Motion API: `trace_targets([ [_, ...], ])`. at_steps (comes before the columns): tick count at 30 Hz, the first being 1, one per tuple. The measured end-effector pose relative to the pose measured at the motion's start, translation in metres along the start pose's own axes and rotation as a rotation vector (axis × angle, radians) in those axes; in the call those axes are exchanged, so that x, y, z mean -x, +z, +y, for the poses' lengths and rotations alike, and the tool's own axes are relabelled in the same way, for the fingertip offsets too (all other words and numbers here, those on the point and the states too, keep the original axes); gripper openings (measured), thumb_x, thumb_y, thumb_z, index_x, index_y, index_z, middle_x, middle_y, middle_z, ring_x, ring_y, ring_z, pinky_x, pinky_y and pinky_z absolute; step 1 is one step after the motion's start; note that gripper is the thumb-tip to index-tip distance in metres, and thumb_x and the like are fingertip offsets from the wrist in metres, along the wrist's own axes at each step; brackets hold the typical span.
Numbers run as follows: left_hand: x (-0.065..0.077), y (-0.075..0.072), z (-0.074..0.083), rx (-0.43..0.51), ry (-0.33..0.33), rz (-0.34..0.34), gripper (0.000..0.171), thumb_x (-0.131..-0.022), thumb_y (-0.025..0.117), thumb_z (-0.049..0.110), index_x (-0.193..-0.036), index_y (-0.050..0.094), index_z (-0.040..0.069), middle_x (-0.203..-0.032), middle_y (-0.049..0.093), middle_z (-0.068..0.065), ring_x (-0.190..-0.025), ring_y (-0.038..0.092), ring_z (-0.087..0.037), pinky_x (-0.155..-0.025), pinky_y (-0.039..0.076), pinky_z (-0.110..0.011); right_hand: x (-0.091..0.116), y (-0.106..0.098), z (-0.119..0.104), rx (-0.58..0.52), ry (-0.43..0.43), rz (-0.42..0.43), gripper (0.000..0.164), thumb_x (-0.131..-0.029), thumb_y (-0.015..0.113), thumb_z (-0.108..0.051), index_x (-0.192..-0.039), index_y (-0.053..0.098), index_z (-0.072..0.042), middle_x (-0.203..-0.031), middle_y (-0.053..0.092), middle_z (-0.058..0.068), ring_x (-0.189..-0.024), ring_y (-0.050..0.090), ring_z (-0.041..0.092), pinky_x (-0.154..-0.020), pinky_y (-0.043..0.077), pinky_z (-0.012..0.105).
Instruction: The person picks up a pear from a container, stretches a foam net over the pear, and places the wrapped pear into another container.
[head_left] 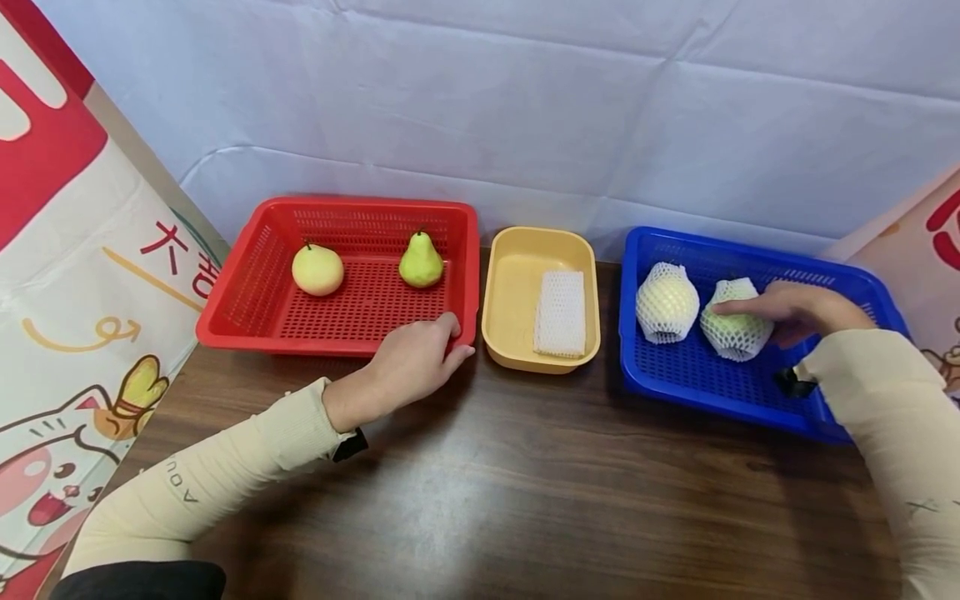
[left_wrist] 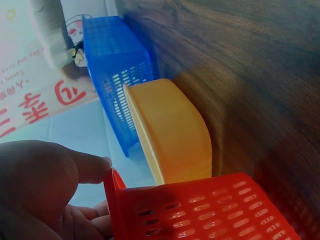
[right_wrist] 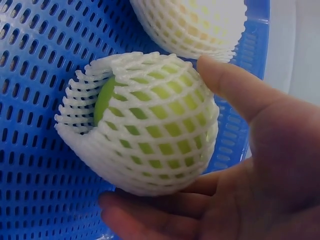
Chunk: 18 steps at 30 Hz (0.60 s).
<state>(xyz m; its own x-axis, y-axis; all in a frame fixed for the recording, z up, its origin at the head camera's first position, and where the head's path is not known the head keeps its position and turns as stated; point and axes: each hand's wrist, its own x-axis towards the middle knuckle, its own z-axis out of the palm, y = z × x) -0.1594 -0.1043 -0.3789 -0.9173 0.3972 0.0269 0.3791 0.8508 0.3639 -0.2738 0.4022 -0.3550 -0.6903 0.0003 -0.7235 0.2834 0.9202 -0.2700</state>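
My left hand (head_left: 412,364) holds the near right corner of the red basket (head_left: 337,344); in the left wrist view its thumb lies on the rim. Inside that basket are a round yellow pear (head_left: 318,270) and a green pear (head_left: 422,261), both bare. On the right, my right hand (head_left: 798,308) has its thumb and fingers around a green pear in a white foam net (right_wrist: 160,125). This pear lies on its side in the blue basket (head_left: 705,387). Beside it sits a yellowish fruit in a foam net (head_left: 667,303).
Between the baskets stands a yellow tub (head_left: 513,292) with flat white foam nets (head_left: 561,312) in it. The dark wooden table (head_left: 510,483) extends in front. A pale cloth (head_left: 487,108) hangs behind, and printed panels (head_left: 60,375) stand at both sides.
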Motion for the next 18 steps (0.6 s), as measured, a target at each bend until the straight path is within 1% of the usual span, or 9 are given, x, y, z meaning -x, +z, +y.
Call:
trace_targets([
  [5,0.000,-0.001,0.001,0.000,0.003,-0.003,0.026,-0.100,0.067,0.031,-0.095,0.057,0.007,-0.064,0.051,-0.002,-0.057,0.052,-0.018,-0.051,0.045,-0.034,-0.002,0.000,0.002,0.018,0.004,0.007,0.112,-0.092,0.055,-0.070,-0.134,0.023,0.029,-0.128,0.042,0.043,-0.108,0.059,0.051,-0.082,0.058,0.051],
  [8,0.000,-0.001,0.001,-0.002,0.001,0.001,0.026,-0.100,0.067,0.031,-0.095,0.057,0.007,-0.064,0.051,-0.002,-0.057,0.052,-0.018,-0.051,0.045,-0.035,-0.002,0.000,0.001,0.036,-0.010,0.024,0.115,-0.092,0.054,-0.071,-0.137,0.022,0.029,-0.134,0.036,0.044,-0.113,0.054,0.053,-0.081,0.058,0.051],
  [10,0.000,-0.001,0.000,-0.004,-0.002,0.002,0.026,-0.100,0.067,0.031,-0.095,0.057,0.007,-0.064,0.051,-0.002,-0.057,0.052,-0.018,-0.051,0.045,-0.035,0.000,-0.002,0.000,0.049,-0.018,0.046,0.112,-0.091,0.055,-0.071,-0.135,0.027,0.028,-0.130,0.039,0.042,-0.110,0.055,0.050,-0.079,0.058,0.050],
  [11,0.000,0.000,0.000,-0.004,-0.002,0.002,0.027,-0.100,0.067,0.031,-0.095,0.057,0.007,-0.064,0.051,-0.002,-0.057,0.052,-0.018,-0.051,0.045,-0.035,0.001,-0.002,0.000,0.052,-0.024,0.060,0.109,-0.092,0.055,-0.071,-0.133,0.030,0.027,-0.125,0.042,0.039,-0.106,0.057,0.047,-0.078,0.058,0.050],
  [13,0.001,0.000,0.000,-0.006,-0.002,0.001,0.027,-0.100,0.067,0.031,-0.095,0.058,0.007,-0.064,0.051,-0.002,-0.057,0.053,-0.018,-0.051,0.045,-0.036,0.002,-0.003,-0.001,0.064,-0.025,0.075,0.095,-0.092,0.055,-0.070,-0.117,0.044,0.021,-0.106,0.049,0.029,-0.098,0.059,0.040,-0.077,0.059,0.048],
  [15,0.000,0.000,0.000,-0.007,0.001,0.002,0.027,-0.100,0.067,0.031,-0.095,0.058,0.006,-0.064,0.051,-0.002,-0.058,0.053,-0.018,-0.051,0.045,-0.036,0.005,-0.004,-0.002,0.067,-0.033,0.096,0.092,-0.094,0.055,-0.068,-0.114,0.046,0.021,-0.100,0.049,0.024,-0.095,0.059,0.037,-0.077,0.059,0.049],
  [16,0.000,0.000,0.000,-0.007,0.002,0.003,0.027,-0.100,0.067,0.031,-0.095,0.058,0.006,-0.064,0.051,-0.002,-0.058,0.053,-0.018,-0.051,0.045,-0.035,0.006,-0.005,-0.003,0.070,-0.035,0.106,0.087,-0.094,0.055,-0.067,-0.109,0.047,0.019,-0.096,0.047,0.022,-0.094,0.058,0.037,-0.077,0.059,0.049],
  [17,0.000,0.000,0.000,-0.007,0.004,0.003,0.027,-0.100,0.067,0.031,-0.095,0.058,0.006,-0.064,0.051,-0.002,-0.058,0.053,-0.018,-0.051,0.045,-0.035,0.008,-0.005,-0.003,0.070,-0.041,0.117,0.086,-0.095,0.054,-0.065,-0.109,0.047,0.020,-0.096,0.046,0.022,-0.095,0.057,0.037,-0.077,0.059,0.050],
  [18,0.000,0.000,0.000,-0.006,0.004,0.003,0.027,-0.100,0.067,0.031,-0.095,0.058,0.006,-0.064,0.051,-0.002,-0.058,0.052,-0.018,-0.051,0.045,-0.035,0.010,-0.006,-0.004,0.077,-0.046,0.129,0.087,-0.096,0.054,-0.064,-0.112,0.047,0.021,-0.098,0.046,0.027,-0.097,0.057,0.041,-0.077,0.059,0.050],
])
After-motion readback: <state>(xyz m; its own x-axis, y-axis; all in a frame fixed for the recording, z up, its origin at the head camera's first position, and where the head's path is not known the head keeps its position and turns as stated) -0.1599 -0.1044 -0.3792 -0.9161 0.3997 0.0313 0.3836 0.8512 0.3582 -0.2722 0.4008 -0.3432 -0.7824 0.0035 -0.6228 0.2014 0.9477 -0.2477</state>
